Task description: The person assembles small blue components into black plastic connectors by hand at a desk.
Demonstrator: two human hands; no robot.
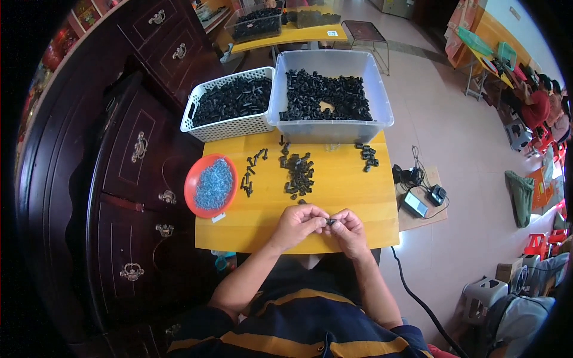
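Both hands meet over the near edge of the yellow tabletop (352, 203), close to its middle. The left hand (296, 225) and the right hand (348, 231) have their fingers curled narrow, and their fingertips pinch 1 small black part (330, 222) between them. It is too small to tell whether it is 1 piece or 2 being joined.

The part is held right above the near edge, so if a fingertip slips it could drop past the table into the lap or onto the floor, where a dark piece would likely be hard to find. The grip looks tight and fine, so a twist at a slant could jam or pop the piece loose.

The pile (298, 172) of black parts lies in the middle of the tabletop, just beyond the hands; a forward sweep of a wrist could scatter it. A smaller row of black pieces (250, 173) lies to its left, beside the red dish (192, 182) of blue-grey screws, which overhangs the left edge. A knock from the left elbow could tip it off. 1 more cluster (367, 154) sits near the right edge and could roll away.

At the far edge stand a white basket (230, 128) and a clear bin (331, 128), both holding black parts and well apart from the hands.
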